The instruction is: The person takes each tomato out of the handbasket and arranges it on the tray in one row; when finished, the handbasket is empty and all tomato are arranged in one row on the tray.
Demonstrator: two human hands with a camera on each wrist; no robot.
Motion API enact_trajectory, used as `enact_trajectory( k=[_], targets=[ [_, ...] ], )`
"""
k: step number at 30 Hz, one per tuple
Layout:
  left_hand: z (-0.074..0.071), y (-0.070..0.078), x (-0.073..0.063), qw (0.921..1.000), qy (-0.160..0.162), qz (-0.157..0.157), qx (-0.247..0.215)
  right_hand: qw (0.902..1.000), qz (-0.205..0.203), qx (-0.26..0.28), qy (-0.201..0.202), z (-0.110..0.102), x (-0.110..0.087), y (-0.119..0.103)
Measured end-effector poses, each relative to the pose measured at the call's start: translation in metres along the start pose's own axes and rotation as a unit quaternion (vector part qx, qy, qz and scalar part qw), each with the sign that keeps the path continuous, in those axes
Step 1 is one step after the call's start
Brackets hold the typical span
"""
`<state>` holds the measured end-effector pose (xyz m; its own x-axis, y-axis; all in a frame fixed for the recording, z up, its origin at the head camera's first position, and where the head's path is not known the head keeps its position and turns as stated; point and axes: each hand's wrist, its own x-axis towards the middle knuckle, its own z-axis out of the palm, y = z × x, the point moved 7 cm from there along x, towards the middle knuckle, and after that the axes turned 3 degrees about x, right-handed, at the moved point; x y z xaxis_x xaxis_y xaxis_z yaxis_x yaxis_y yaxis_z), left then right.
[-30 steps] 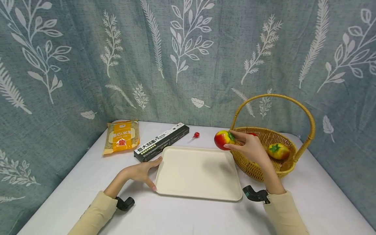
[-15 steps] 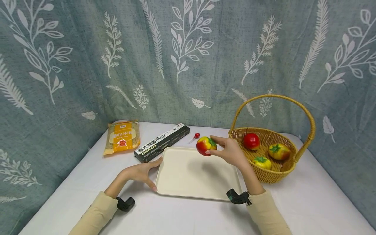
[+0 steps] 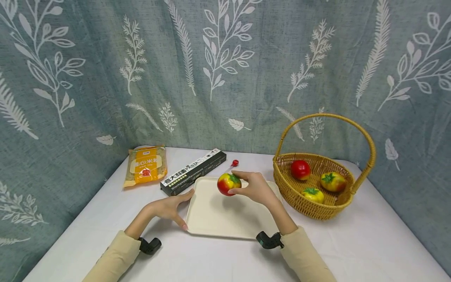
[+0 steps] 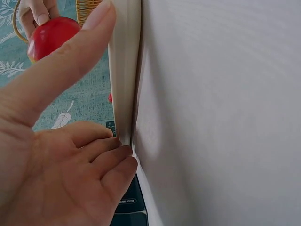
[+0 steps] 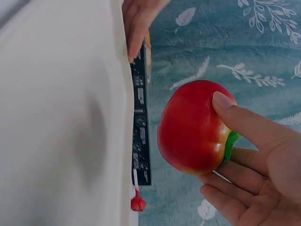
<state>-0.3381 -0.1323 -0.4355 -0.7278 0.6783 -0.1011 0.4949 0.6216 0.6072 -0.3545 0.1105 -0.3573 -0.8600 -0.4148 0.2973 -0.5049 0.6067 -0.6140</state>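
Observation:
In the head view my right hand (image 3: 255, 189) holds a red-and-yellow tomato-like fruit (image 3: 225, 186) with a green leafy cap. It hangs in the air above the cream tray (image 3: 215, 225). The right wrist view shows the thumb on one side of the fruit (image 5: 193, 127) and the fingers by its green cap, with a gap over the tray. My left hand (image 3: 169, 207) rests at the tray's left edge, thumb and fingers spread apart along it. From the left wrist view, the fingertips of my left hand (image 4: 70, 165) touch the tray rim (image 4: 124, 84).
A wicker basket (image 3: 310, 209) with a tall handle stands right of the tray, holding a red fruit (image 3: 301, 169) and two yellowish ones. Behind the tray lie a black pasta box (image 3: 193, 172), a red lollipop (image 3: 235, 163) and an orange-and-clear food bag (image 3: 146, 166). A patterned curtain hangs behind.
My right hand has carried the fruit leftward from beside the basket to above the tray, getting a little lower. The basket's contents came into clearer view. My left hand stays at the tray edge.

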Motion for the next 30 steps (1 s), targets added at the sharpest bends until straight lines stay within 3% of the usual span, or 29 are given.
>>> enact_trajectory(
  k=[11,19,30],
  targets=[
    [0.0,-0.001,0.0,1.0,0.004,0.003,0.003,0.9988,-0.028,0.006,-0.039,0.046,0.011,-0.015],
    [0.0,0.001,0.0,0.9999,0.001,0.014,-0.009,0.9981,-0.045,0.0,-0.042,0.059,0.015,-0.02],
    [0.0,0.001,0.0,1.0,0.002,0.008,-0.002,0.9981,-0.032,-0.016,-0.051,0.076,0.019,-0.019]
  ],
)
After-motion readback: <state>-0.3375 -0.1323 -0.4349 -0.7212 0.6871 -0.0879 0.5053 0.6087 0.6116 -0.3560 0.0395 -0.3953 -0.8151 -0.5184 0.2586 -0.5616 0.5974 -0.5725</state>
